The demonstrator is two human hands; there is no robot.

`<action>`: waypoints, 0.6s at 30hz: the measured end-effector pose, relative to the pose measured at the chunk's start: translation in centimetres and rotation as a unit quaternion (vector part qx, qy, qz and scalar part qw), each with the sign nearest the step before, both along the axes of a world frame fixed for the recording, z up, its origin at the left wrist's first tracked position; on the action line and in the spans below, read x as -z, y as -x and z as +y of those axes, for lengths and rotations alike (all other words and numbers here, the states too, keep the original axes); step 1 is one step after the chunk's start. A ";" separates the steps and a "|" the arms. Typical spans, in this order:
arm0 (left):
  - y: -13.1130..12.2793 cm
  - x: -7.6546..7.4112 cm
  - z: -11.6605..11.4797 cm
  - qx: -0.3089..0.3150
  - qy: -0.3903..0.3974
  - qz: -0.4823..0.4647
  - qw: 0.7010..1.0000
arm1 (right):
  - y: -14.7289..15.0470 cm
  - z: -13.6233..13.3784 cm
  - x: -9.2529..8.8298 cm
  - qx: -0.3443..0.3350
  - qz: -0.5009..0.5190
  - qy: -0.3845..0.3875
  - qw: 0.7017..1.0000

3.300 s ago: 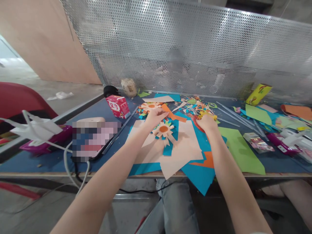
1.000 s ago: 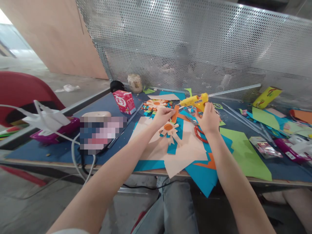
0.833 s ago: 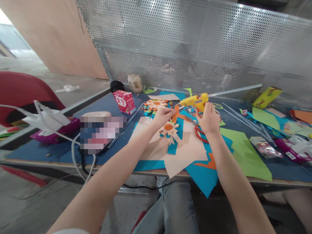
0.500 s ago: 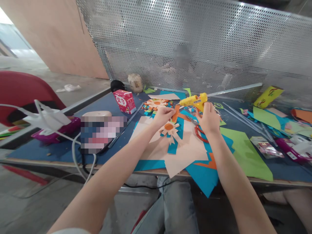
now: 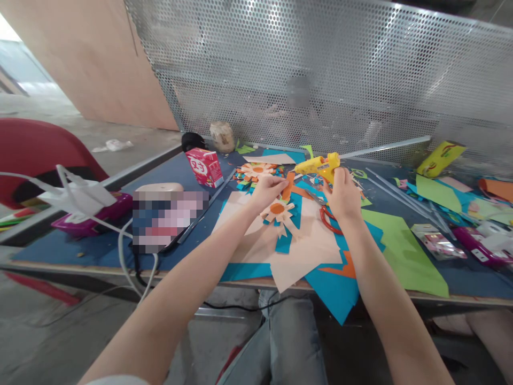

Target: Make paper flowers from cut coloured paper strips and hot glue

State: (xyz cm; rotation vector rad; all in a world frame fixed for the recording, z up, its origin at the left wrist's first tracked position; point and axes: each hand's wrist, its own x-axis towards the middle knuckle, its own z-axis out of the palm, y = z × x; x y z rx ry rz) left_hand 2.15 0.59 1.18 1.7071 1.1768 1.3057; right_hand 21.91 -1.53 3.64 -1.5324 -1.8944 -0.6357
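Between the fingertips of my left hand [image 5: 269, 191] is an orange paper strip [image 5: 289, 185], held upright. My right hand [image 5: 343, 195] is wrapped round the handle of a yellow hot glue gun [image 5: 318, 164]. The gun's nozzle points left, close to the top of the strip; I cannot tell whether they touch. Just below my left hand lies a paper flower [image 5: 278, 210] with pale petals and an orange centre. Scissors with red handles [image 5: 331, 221] rest beside my right hand. Pale paper sheets [image 5: 248, 243] and blue paper [image 5: 334, 291] lie underneath.
Finished-looking paper flowers [image 5: 257, 170] lie behind my left hand. A red box [image 5: 204, 167], a phone [image 5: 170, 219] and a purple power strip [image 5: 94, 216] are at left. Green paper [image 5: 404, 251], clear glue sticks [image 5: 401, 192] and a yellow packet [image 5: 441, 159] are at right. A perforated metal panel [image 5: 320, 69] stands behind.
The glue gun and my right hand have shifted very slightly. My left hand stays in place with the orange strip.
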 end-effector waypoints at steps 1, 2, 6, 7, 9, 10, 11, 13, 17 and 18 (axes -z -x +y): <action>0.0 0.1 0.1 0.000 0.001 -0.001 1.000 | 0.0 0.0 0.0 -0.003 0.002 -0.002 1.000; 0.1 0.2 0.2 -0.001 0.002 -0.003 1.000 | -0.1 0.0 0.0 -0.005 0.003 -0.001 1.000; 0.2 0.6 0.5 -0.006 -0.005 -0.003 1.000 | -0.1 0.0 0.0 -0.001 0.001 0.012 1.000; 0.3 0.7 0.6 -0.008 -0.008 -0.001 1.000 | -0.1 -0.1 0.0 0.001 -0.001 0.015 1.000; 0.4 0.7 0.6 -0.012 -0.014 0.003 1.000 | -0.1 -0.1 -0.1 0.004 -0.004 0.019 1.000; 0.4 0.7 0.6 -0.013 -0.015 0.003 1.000 | -0.1 -0.1 -0.1 0.004 -0.006 0.020 1.000; 0.4 0.6 0.6 -0.011 -0.016 0.005 1.000 | -0.1 -0.2 -0.2 0.004 -0.008 0.020 1.000; 0.5 0.6 0.6 -0.007 -0.015 0.005 1.000 | -0.1 -0.2 -0.2 0.008 -0.010 0.024 1.000; 0.6 0.8 0.9 -0.009 -0.011 0.004 1.000 | -0.2 -0.2 -0.4 0.010 -0.011 0.031 0.999; 0.6 0.9 1.0 -0.011 -0.013 0.003 1.000 | -0.2 -0.2 -0.4 0.008 -0.010 0.031 0.999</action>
